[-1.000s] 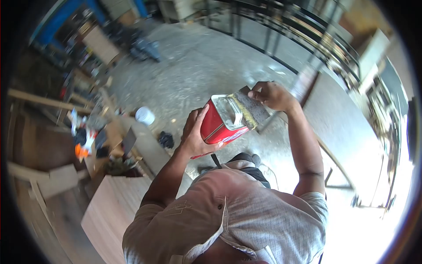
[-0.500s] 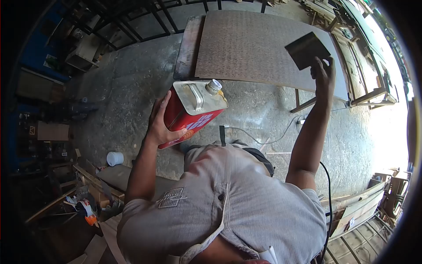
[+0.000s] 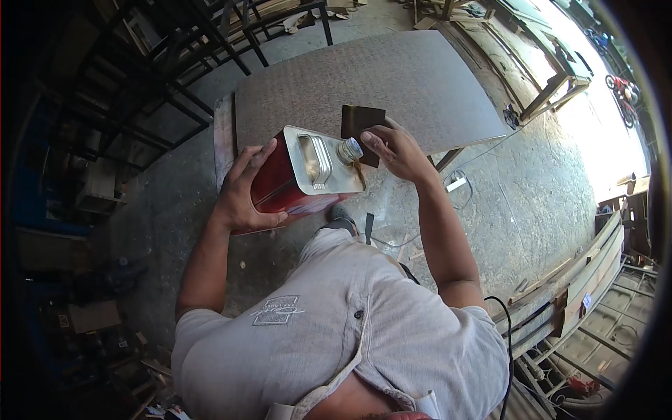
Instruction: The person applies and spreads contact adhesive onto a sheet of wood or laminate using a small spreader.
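Observation:
My left hand (image 3: 241,192) grips a red rectangular metal can (image 3: 273,175) by its side, fingers over the far edge and thumb along the near face. The can tilts, its silver top with a raised handle (image 3: 317,161) facing up towards me. At the top's right corner sits a closed round cap (image 3: 350,150), with brownish drips beside it. Pinched in my right hand (image 3: 400,152) is a thin, dark, square flat plate (image 3: 358,120), which stands up just behind the cap. The right thumb is close beside the cap.
A large brown sheet (image 3: 350,77) lies on a low support ahead. Black metal frames (image 3: 203,77) stand at the far left, wooden racks (image 3: 553,91) at the far right. Stacked planks (image 3: 560,301) are at lower right. A power cord with a white socket (image 3: 456,184) lies on the concrete floor.
My right hand has brought the dark plate from the far right in to the can's cap. The left hand still holds the can. My view has turned and moved closer to the sheet.

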A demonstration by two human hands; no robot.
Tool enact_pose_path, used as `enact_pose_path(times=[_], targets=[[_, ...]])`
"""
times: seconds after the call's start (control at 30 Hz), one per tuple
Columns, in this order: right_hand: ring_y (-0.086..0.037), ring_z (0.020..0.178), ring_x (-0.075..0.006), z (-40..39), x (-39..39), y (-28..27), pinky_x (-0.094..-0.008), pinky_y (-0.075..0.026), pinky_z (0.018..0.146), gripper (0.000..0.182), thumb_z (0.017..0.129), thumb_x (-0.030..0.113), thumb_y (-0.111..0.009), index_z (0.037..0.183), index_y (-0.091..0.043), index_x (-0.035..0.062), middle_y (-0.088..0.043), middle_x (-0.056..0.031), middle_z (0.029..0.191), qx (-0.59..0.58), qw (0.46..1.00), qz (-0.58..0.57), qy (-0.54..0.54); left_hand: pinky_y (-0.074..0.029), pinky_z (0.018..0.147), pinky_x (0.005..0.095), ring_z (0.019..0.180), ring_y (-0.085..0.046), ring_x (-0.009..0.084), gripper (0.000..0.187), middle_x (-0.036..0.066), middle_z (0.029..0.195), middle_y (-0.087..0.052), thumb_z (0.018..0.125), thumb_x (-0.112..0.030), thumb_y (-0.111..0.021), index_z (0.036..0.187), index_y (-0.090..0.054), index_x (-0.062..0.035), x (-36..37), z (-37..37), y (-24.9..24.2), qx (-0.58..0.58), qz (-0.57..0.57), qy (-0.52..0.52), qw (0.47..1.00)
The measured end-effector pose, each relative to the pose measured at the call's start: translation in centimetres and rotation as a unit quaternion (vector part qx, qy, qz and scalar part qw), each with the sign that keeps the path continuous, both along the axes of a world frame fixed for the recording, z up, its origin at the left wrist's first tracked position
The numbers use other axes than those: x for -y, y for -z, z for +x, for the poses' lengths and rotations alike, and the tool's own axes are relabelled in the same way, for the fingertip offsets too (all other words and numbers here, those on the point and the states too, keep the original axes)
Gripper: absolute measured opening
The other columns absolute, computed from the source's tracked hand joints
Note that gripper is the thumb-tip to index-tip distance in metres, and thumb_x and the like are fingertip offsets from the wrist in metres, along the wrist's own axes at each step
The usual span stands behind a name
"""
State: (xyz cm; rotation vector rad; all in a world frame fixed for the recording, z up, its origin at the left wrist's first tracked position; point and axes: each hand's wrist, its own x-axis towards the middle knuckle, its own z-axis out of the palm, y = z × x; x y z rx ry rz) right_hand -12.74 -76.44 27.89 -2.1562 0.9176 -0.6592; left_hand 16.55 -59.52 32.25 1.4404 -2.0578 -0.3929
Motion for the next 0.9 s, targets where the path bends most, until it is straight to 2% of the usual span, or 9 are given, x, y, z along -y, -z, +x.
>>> enact_pose_path(times=[0.07,0.33,0.43,0.47,0.5,0.6,0.67,0.8,0.9], targets=[[-0.060,0.105,-0.0392,-0.1,1.4,-1.0,-0.0478,-0.046,0.092,0.059,0.091,0.055,-0.057,0.108,-0.069,-0.0003,-0.061,-0.0200,0.110,-0.041,0.998,-0.022,-0.034,-0.045,0.100,0.0447,0.117,-0.052,0.0343,0.119,0.017,0.127,-0.047,0.050,-0.038,-0.084,0.153,-0.029,-0.0135,3.8,0.2,-0.5,-0.001,0.000,0.034,0.999],[-0.060,0.102,-0.0375,-1.4,8.8,-2.8,-0.0456,-0.048,0.086,0.050,0.085,0.044,-0.069,0.106,-0.067,-0.0014,-0.060,-0.0204,0.107,-0.049,0.996,-0.066,-0.033,-0.049,0.097,0.0503,0.116,-0.055,0.0379,0.124,0.017,0.130,-0.045,0.050,-0.049,-0.087,0.155,-0.025,-0.0219,15.3,3.0,-1.6,-0.030,0.020,0.131,0.991],[-0.061,0.099,-0.0262,-3.0,10.5,-2.4,-0.0386,-0.048,0.083,0.044,0.089,0.041,-0.068,0.103,-0.067,-0.0011,-0.061,-0.0131,0.104,0.013,0.998,-0.043,-0.046,-0.033,0.112,0.0505,0.132,-0.044,0.0405,0.127,0.023,0.145,-0.040,0.054,-0.050,-0.086,0.155,-0.020,-0.0134,17.7,5.0,-1.0,0.001,0.029,0.165,0.986],[-0.059,0.097,-0.0200,-3.7,11.0,-1.8,-0.0345,-0.047,0.082,0.041,0.091,0.040,-0.066,0.101,-0.066,-0.0004,-0.060,-0.0092,0.102,0.074,0.995,0.069,-0.016,-0.033,0.112,0.0505,0.132,-0.044,0.0405,0.127,0.023,0.145,-0.040,0.054,-0.050,-0.086,0.155,-0.020,-0.0134,18.3,6.1,0.0,-0.002,0.032,0.168,0.985],[-0.057,0.094,-0.0138,-4.2,11.5,-1.5,-0.0304,-0.045,0.081,0.038,0.094,0.038,-0.065,0.099,-0.066,0.0003,-0.059,-0.0052,0.101,0.135,0.974,0.180,0.014,-0.029,0.114,0.0497,0.135,-0.041,0.0400,0.129,0.024,0.147,-0.038,0.053,-0.049,-0.087,0.155,-0.019,-0.0101,18.8,6.7,0.5,-0.085,0.039,0.194,0.977],[-0.052,0.091,-0.0071,-5.3,12.7,-0.7,-0.0256,-0.043,0.080,0.034,0.098,0.035,-0.060,0.095,-0.065,0.0022,-0.058,-0.0008,0.095,0.182,0.951,0.250,0.021,-0.029,0.114,0.0462,0.139,-0.036,0.0376,0.130,0.024,0.149,-0.037,0.049,-0.042,-0.087,0.154,-0.020,-0.0028,18.2,7.4,0.9,-0.288,0.098,0.159,0.939],[-0.053,0.087,-0.0094,-4.5,13.3,-0.4,-0.0265,-0.043,0.078,0.032,0.100,0.033,-0.058,0.096,-0.066,0.0023,-0.059,-0.0002,0.091,0.186,0.938,0.294,0.010,-0.029,0.114,0.0459,0.137,-0.038,0.0374,0.129,0.024,0.149,-0.037,0.049,-0.040,-0.086,0.154,-0.020,-0.0023,18.1,8.2,1.3,-0.283,0.086,0.168,0.940],[-0.064,0.099,-0.0243,-4.2,17.7,0.6,-0.0344,-0.049,0.085,0.013,0.092,0.008,-0.059,0.100,-0.068,0.0033,-0.064,-0.0091,0.103,-0.085,0.992,0.000,0.091,-0.022,0.117,0.0429,0.136,-0.041,0.0335,0.125,0.023,0.146,-0.042,0.051,-0.041,-0.086,0.153,-0.024,-0.0023,17.8,8.4,0.7,-0.226,0.090,0.132,0.961],[-0.062,0.106,-0.0327,-3.4,18.2,0.9,-0.0387,-0.051,0.090,0.023,0.082,-0.001,-0.060,0.103,-0.068,0.0063,-0.062,-0.0124,0.113,-0.056,0.997,0.030,0.037,-0.014,0.120,0.0430,0.134,-0.045,0.0336,0.125,0.022,0.146,-0.044,0.050,-0.049,-0.083,0.152,-0.027,-0.0033,18.5,8.0,-0.1,-0.178,0.076,0.110,0.975]])
